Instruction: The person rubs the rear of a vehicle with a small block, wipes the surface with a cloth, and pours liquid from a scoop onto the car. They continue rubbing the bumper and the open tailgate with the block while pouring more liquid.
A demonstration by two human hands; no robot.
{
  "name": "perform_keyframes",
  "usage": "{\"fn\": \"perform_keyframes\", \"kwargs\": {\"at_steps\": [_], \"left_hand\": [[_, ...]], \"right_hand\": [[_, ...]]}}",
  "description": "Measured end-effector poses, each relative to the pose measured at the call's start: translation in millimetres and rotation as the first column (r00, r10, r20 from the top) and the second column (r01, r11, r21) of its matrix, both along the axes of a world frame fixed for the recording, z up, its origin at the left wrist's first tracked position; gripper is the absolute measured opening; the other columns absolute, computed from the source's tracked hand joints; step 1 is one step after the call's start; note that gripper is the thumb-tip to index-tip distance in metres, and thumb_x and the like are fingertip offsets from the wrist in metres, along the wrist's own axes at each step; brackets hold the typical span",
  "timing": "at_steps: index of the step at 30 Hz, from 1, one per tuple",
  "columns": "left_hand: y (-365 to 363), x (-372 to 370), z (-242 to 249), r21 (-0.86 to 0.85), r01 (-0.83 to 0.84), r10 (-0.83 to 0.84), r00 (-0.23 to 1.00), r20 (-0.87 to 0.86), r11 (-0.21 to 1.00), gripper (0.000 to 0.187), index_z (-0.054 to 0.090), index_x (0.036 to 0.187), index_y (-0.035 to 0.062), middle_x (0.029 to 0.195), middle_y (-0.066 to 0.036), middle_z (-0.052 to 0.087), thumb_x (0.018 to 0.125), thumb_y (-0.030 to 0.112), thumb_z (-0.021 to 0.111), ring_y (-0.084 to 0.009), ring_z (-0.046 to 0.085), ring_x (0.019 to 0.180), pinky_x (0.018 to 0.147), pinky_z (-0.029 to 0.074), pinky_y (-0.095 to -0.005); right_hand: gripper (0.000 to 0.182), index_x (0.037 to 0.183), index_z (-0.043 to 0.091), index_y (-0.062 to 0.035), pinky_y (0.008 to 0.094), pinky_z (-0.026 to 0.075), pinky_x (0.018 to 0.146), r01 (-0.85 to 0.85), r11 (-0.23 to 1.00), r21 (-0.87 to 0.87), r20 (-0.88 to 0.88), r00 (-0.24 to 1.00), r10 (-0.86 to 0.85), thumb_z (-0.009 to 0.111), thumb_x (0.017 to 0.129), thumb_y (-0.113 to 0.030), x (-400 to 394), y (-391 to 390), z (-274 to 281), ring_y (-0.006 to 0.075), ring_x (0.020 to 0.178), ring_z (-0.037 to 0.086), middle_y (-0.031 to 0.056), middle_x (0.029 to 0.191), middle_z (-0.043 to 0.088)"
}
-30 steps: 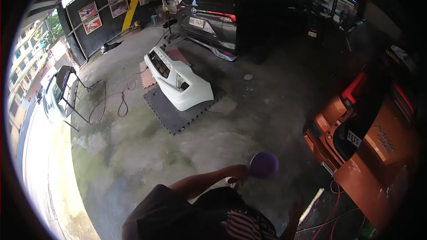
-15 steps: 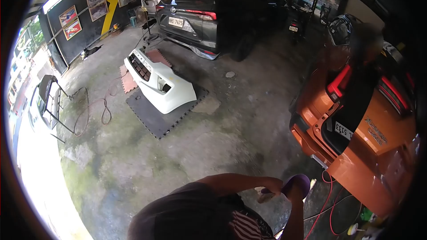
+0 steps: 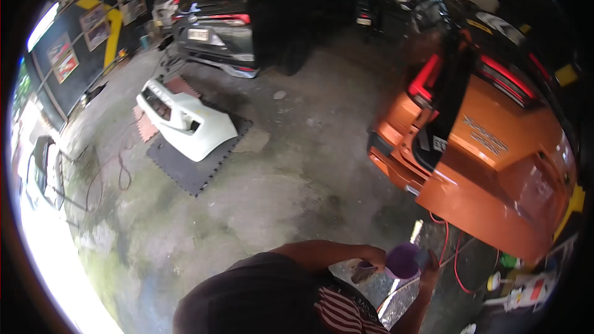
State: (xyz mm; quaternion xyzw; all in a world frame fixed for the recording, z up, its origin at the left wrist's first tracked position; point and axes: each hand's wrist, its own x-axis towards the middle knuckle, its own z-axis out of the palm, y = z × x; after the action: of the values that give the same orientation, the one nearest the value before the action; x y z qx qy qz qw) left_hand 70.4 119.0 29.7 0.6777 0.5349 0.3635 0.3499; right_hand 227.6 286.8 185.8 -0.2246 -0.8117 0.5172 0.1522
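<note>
A round purple pad [image 3: 402,261] sits low in the view, in front of my chest, held between both hands. My left hand [image 3: 373,258] reaches across from the left and grips its left edge, and a small dark item shows under that hand. My right hand [image 3: 429,270] rises from below and closes on the pad's right side. My dark shirt with a striped print [image 3: 337,312] fills the bottom edge. The orange car's rear panel [image 3: 489,185] is just right of my hands.
The orange car stands at the right with its hatch raised. A white bumper [image 3: 185,117] lies on a dark mat [image 3: 185,173], with a dark SUV [image 3: 223,12] behind. Red cables [image 3: 455,260] and bottles [image 3: 504,272] are at the lower right. A car door on a stand [image 3: 43,173] is at the left.
The view has swung right toward the orange car. The purple pad has dropped lower, and my right hand has come up to take its right side.
</note>
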Motion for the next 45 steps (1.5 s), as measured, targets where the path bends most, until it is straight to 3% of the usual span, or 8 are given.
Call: {"fn": "perform_keyframes", "kwargs": {"at_steps": [5, 10, 19, 23, 28, 33, 40, 45], "left_hand": [[-15, -5, 83, -0.506, -0.176, 0.312, 0.930, 0.196, 0.844, 0.030, 0.068, 0.072, -0.0048, 0.063, -0.014, 0.065, 0.066, 0.025, 0.071, -0.0210, 0.060, 0.055, 0.056, 0.046, -0.0386], [-2, -18, 85, -0.586, -0.200, 0.285, 0.957, 0.056, 0.786, 0.036, 0.071, 0.084, -0.0034, 0.076, -0.012, 0.069, 0.067, 0.028, 0.070, -0.0195, 0.063, 0.067, 0.065, 0.049, -0.0342], [0, -41, 90, -0.601, -0.324, 0.397, 0.918, -0.011, 0.730, 0.035, 0.070, 0.084, -0.0036, 0.075, -0.010, 0.068, 0.070, 0.029, 0.070, -0.0169, 0.062, 0.068, 0.066, 0.049, -0.0331], [-21, -60, 84, -0.664, -0.342, 0.468, 0.884, 0.013, 0.665, 0.028, 0.071, 0.086, -0.0009, 0.079, -0.005, 0.068, 0.071, 0.023, 0.073, -0.0137, 0.062, 0.072, 0.068, 0.049, -0.0307], [-51, -73, 84, -0.667, -0.341, 0.567, 0.810, 0.149, 0.662, 0.028, 0.071, 0.090, -0.0013, 0.079, -0.005, 0.068, 0.073, 0.021, 0.074, -0.0145, 0.063, 0.072, 0.068, 0.050, -0.0312], [-73, -91, 80, -0.650, -0.386, 0.585, 0.803, 0.111, 0.654, 0.026, 0.071, 0.090, -0.0027, 0.079, -0.006, 0.068, 0.074, 0.017, 0.073, -0.0164, 0.064, 0.070, 0.066, 0.050, -0.0313], [-99, -102, 81, -0.713, -0.395, 0.690, 0.703, 0.172, 0.579, 0.021, 0.071, 0.088, -0.0041, 0.079, -0.009, 0.069, 0.075, 0.012, 0.072, -0.0174, 0.065, 0.068, 0.065, 0.051, -0.0327], [-104, -98, 83, -0.689, -0.442, 0.718, 0.677, 0.163, 0.574, 0.019, 0.071, 0.087, -0.0044, 0.078, -0.008, 0.070, 0.075, 0.011, 0.072, -0.0177, 0.065, 0.068, 0.064, 0.051, -0.0332]], "right_hand": [[0.053, 0.141, 0.048, -0.0178, 0.0458, 0.052, 0.070, 0.576, 0.456, -0.678, -0.038, 0.592, -0.805, 0.053, 0.089, -0.021, 76, 96, -6, 0.0256, 0.090, 0.060, 0.0082, 0.115, 0.060], [0.050, 0.145, 0.037, 0.0007, 0.0311, 0.039, 0.103, 0.664, 0.612, -0.429, -0.464, 0.419, -0.780, 0.042, 0.096, -0.007, 59, 158, 66, 0.0283, 0.126, 0.051, 0.0188, 0.144, 0.045], [0.068, 0.147, 0.019, 0.0122, 0.0551, 0.018, 0.116, 0.520, 0.414, 0.747, -0.412, 0.851, -0.324, 0.047, 0.099, -0.027, -64, 65, 122, 0.0465, 0.143, 0.022, 0.0334, 0.152, 0.024], [0.062, 0.147, 0.025, 0.0095, 0.0538, 0.018, 0.117, 0.704, -0.081, 0.706, -0.696, 0.667, -0.268, 0.040, 0.102, -0.030, -42, 179, 144, 0.0489, 0.141, 0.024, 0.0325, 0.151, 0.027], [0.064, 0.147, 0.026, 0.0097, 0.0484, 0.017, 0.119, 0.847, 0.184, 0.499, -0.562, 0.477, -0.676, 0.036, 0.103, -0.036, -43, 236, 152, 0.0461, 0.142, 0.024, 0.0301, 0.153, 0.026], [0.067, 0.146, 0.022, 0.0128, 0.0528, 0.012, 0.119, 0.590, 0.417, 0.691, -0.447, 0.802, -0.396, 0.035, 0.103, -0.036, -66, 63, 120, 0.0480, 0.143, 0.018, 0.0319, 0.153, 0.023], [0.073, 0.146, 0.023, 0.0129, 0.0514, 0.014, 0.119, 0.889, 0.265, 0.374, -0.470, 0.428, -0.772, 0.033, 0.102, -0.044, 18, 294, 130, 0.0448, 0.144, 0.021, 0.0336, 0.151, 0.025], [0.075, 0.146, 0.020, 0.0133, 0.0535, 0.013, 0.118, 0.808, 0.210, 0.551, -0.534, 0.534, -0.656, 0.038, 0.100, -0.043, -41, 185, 125, 0.0479, 0.143, 0.019, 0.0349, 0.152, 0.021]]}}
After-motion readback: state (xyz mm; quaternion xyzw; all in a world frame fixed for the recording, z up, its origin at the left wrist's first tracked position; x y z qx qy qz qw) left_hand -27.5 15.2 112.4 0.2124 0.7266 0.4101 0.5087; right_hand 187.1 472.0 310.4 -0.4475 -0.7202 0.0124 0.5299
